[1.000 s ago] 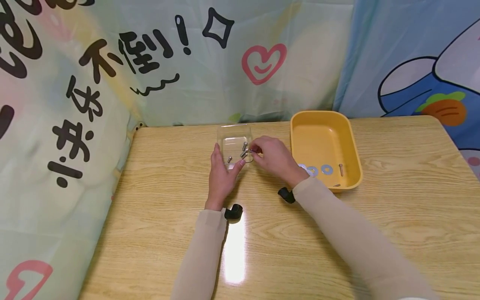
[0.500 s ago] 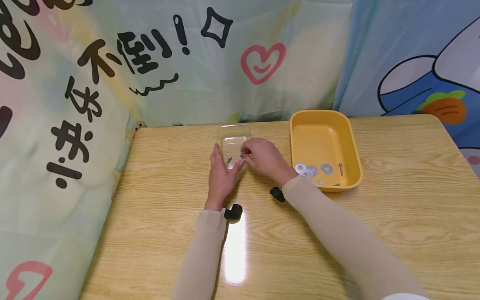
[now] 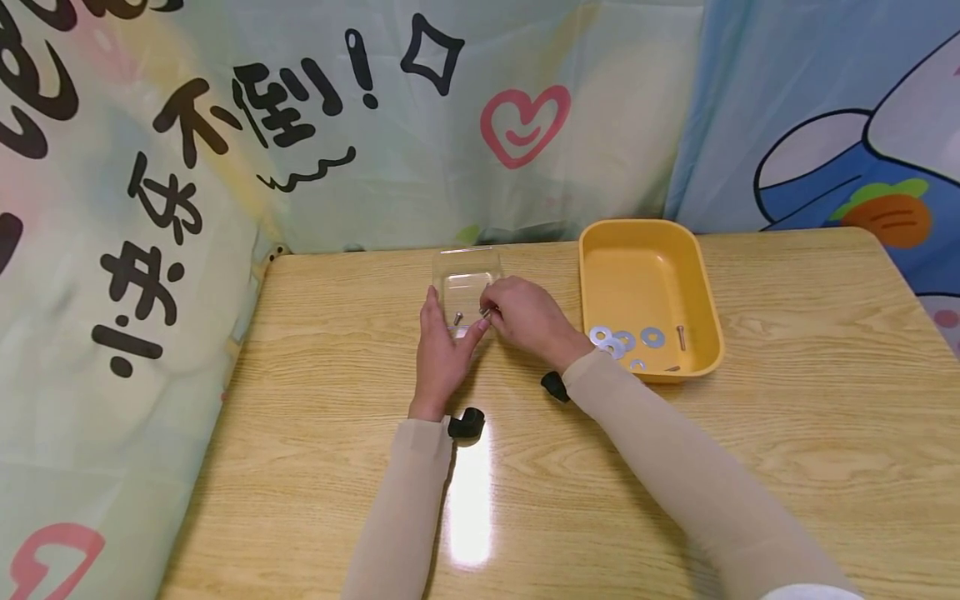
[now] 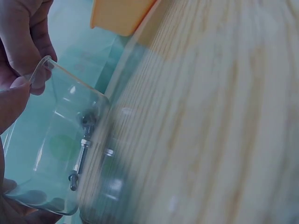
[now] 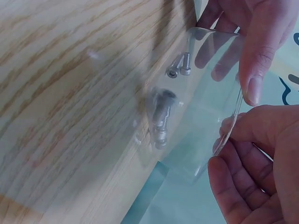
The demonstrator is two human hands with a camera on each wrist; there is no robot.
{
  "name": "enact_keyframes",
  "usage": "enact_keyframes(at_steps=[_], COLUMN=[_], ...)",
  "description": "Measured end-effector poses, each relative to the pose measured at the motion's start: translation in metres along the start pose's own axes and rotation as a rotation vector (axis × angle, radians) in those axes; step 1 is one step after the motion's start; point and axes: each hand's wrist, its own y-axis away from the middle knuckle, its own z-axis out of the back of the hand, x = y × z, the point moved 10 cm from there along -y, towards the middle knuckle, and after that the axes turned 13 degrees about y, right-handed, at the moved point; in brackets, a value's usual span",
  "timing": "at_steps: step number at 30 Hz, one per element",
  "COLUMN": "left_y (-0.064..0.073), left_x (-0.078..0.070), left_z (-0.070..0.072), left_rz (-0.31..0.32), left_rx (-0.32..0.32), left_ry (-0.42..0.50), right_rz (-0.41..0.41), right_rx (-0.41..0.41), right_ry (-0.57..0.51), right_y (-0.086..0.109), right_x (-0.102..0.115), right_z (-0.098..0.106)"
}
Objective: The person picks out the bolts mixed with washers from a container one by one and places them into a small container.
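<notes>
My left hand [image 3: 441, 354] holds a clear plastic box [image 3: 467, 265] near the table's far edge, thumb on the near rim and fingers along its left side. Over the box's right front corner, my right hand [image 3: 534, 323] has its curled fingertips at the rim, close to the left thumb. Through the plastic in the right wrist view, two socket-head screws [image 5: 185, 65] lie in the box. Beside them another screw [image 5: 163, 105] is blurred, with more screw heads [image 5: 160, 140] below. Whether the right fingertips pinch a screw, I cannot tell.
To the right of the box stands a yellow plastic tray [image 3: 637, 250]. Several flat washers [image 3: 652, 337] and a screw [image 3: 681, 337] lie at its near end. A printed cloth [image 3: 375, 192] hangs behind the table [image 3: 337, 333].
My right hand has moved left, farther over the box corner, covering screws that showed before. More washers in the tray are uncovered. The left hand and the box stay in place.
</notes>
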Motion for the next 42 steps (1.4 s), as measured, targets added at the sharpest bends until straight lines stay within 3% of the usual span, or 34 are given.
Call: enact_keyframes(at_steps=[11, 23, 34, 42], left_y=[-0.002, -0.003, -0.001, 0.0], left_x=[0.002, 0.003, 0.003, 0.004], left_z=[-0.001, 0.0, -0.002, -0.001], left_rz=[0.021, 0.041, 0.032, 0.04], left_rx=[0.003, 0.0, 0.012, 0.015], left_ry=[0.002, 0.021, 0.023, 0.023], right_rz=[-0.029, -0.114, -0.146, -0.128], right_rx=[0.022, 0.161, 0.174, 0.191], right_ry=[-0.025, 0.014, -0.008, 0.048], right_y=[0.01, 0.036, 0.063, 0.076], right_x=[-0.011, -0.046, -0.075, -0.089], right_z=[0.019, 0.041, 0.061, 0.068])
